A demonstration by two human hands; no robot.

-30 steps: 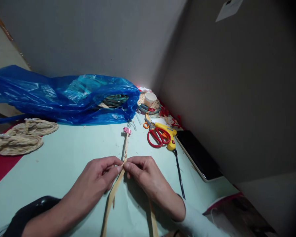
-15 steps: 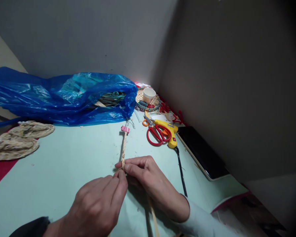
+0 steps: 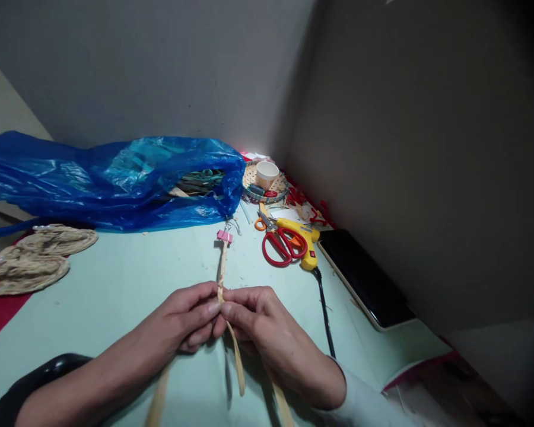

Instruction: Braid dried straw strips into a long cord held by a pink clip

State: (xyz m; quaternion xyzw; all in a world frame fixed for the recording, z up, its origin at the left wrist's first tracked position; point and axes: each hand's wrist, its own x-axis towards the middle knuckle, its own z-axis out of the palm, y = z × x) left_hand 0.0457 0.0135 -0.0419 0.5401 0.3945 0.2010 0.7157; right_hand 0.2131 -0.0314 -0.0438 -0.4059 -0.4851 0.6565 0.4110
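Note:
A narrow braid of pale straw strips (image 3: 222, 270) runs toward me from a pink binder clip (image 3: 225, 236) on the table. At its near end, my left hand (image 3: 189, 317) pinches the braid between thumb and fingers. My right hand (image 3: 258, 317) pinches the same spot from the other side, the two thumbs almost touching. One loose straw strip (image 3: 238, 362) hangs down between the hands. Another strip (image 3: 158, 397) trails below my left hand, and a third strip (image 3: 279, 398) trails below my right. The fingers underneath are partly hidden.
Behind the clip lies a blue plastic bag (image 3: 93, 184) holding dark strips. Red-handled scissors (image 3: 285, 246) rest against a yellow glue gun (image 3: 310, 255), beside a black-screened phone (image 3: 367, 279). A white cup (image 3: 267, 173) stands on a woven tray (image 3: 249, 175). Woven straw pieces (image 3: 31, 261) lie left.
My left hand has turned from a knuckles-up grip to a thumb-on-top pinch, its forearm lying lower. A loose strip now hangs between the hands. My right hand has barely moved.

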